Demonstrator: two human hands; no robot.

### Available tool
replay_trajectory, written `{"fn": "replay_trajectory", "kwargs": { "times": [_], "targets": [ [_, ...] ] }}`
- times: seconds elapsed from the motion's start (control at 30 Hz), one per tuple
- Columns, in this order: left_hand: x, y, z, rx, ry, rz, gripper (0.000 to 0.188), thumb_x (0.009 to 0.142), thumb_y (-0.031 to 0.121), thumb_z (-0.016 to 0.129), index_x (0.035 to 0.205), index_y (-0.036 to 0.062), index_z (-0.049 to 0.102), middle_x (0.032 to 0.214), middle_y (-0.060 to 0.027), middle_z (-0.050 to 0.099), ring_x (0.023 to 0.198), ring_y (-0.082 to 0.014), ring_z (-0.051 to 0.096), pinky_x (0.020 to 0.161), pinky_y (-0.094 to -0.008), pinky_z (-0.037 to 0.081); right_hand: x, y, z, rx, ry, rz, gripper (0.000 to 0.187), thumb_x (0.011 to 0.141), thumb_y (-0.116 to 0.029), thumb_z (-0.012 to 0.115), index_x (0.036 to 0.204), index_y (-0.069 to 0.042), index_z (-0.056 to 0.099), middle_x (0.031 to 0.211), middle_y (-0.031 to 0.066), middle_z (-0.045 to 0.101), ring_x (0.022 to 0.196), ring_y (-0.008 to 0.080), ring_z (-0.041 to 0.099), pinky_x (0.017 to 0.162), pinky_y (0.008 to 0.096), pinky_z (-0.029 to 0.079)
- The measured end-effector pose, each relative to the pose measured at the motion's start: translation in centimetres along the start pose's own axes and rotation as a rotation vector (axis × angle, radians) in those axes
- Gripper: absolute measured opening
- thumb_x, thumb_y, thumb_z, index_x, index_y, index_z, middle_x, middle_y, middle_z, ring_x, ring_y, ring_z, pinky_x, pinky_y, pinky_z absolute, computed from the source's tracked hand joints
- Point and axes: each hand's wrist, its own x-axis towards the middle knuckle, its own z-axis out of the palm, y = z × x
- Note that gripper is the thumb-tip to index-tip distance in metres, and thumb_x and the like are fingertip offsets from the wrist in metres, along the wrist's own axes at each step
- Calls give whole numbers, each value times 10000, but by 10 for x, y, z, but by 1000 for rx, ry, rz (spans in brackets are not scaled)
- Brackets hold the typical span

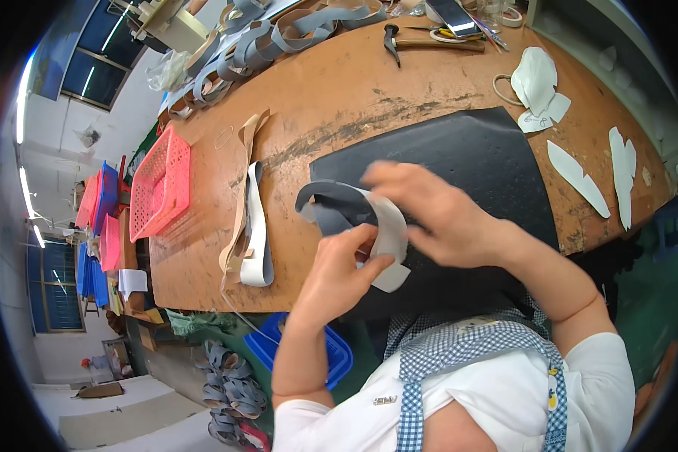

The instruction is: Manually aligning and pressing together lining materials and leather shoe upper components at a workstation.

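A curved strip of grey and off-white leather-like material point(388, 233) is held over a black mat point(459, 162). My left hand point(343, 267) pinches its lower part between thumb and fingers, and the strip loops up and away to the left, its darker grey side showing inside the curve. Just right of the loop is my right hand point(437, 215), thumb apart from the fingers and the fingertips smeared by motion. Whether it touches the strip I cannot tell. Left of my hands lie a white strip point(257, 226) and a tan strip point(241, 200) on the wooden table point(294, 143).
A pink perforated basket point(160, 184) stands at the table's left edge. Grey strips point(279, 41) are heaped at the back. A hammer point(429, 45), a phone point(453, 16) and white pattern pieces point(578, 177) lie on the far and right side. Below the front edge is a blue crate point(339, 358).
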Motion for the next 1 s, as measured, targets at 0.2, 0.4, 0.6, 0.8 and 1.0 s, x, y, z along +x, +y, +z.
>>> {"fn": "replay_trajectory", "kwargs": {
  "times": [0.2,0.4,0.6,0.8,1.0],
  "targets": [
    [10,35,-4,501,572,413,276,801,74,738,1045,5,628,1010,-176,627,920,-376,618,786,-439,507,27,11,-4,241,-241,309,628,759,-21,751,1344,-55,522,1120,122,671,1023,267,639,938,402,482],
    [-12,-34,33,-379,518,-99,216,892,102,733,1041,-2,616,956,-61,649,826,-139,629,698,-274,516,-22,23,16,613,7,464,435,774,6,730,1192,3,613,1043,61,683,1002,160,626,932,313,479],
    [6,-29,59,-694,542,-186,177,913,109,721,993,21,589,923,-18,618,802,-78,574,702,-225,485,-42,18,18,467,-125,475,398,812,-49,739,1181,18,606,1082,59,668,1016,142,623,925,331,492],
    [5,-29,67,-695,616,-86,213,930,111,701,1061,19,561,896,-29,623,788,-81,576,694,-211,482,-33,25,20,962,-32,698,263,1011,-211,561,1100,16,660,936,9,666,887,67,586,810,255,471],
    [7,-33,73,-767,545,-149,203,922,95,706,1034,7,561,883,-38,635,750,-80,578,692,-219,493,-33,23,30,931,26,752,287,1022,-242,540,1035,5,685,860,3,656,803,58,577,712,250,476]
  ]
}}
